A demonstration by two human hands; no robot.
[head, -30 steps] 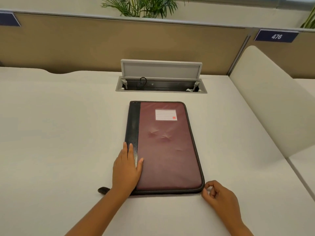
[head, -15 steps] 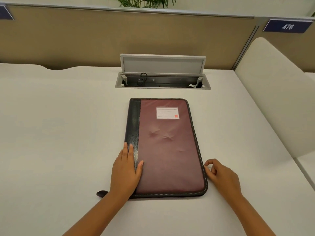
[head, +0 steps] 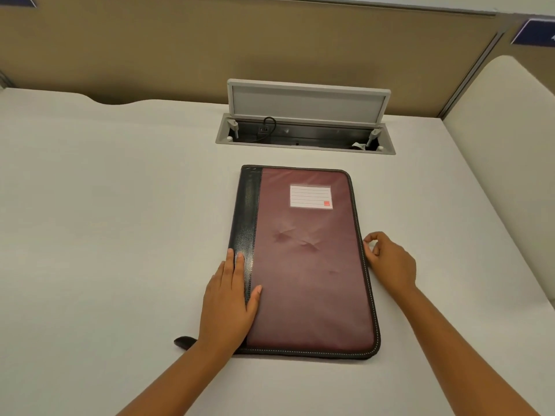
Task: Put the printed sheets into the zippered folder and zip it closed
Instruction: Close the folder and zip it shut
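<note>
While left hand (head: pixel 229 301) presses folder (head: pixel 306 259), right hand (head: pixel 387 259) beside

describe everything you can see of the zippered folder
The zippered folder lies flat and closed on the white desk, maroon fabric with a black leather-look spine strip, a lined label near its top and a zip round the edge. The left hand presses flat on its spine; the right hand pinches at its right edge.

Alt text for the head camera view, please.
A closed maroon fabric zippered folder with a black spine lies on a white desk; the left hand rests flat on its spine while the right hand pinches at its right edge, apparently the zipper.
</note>
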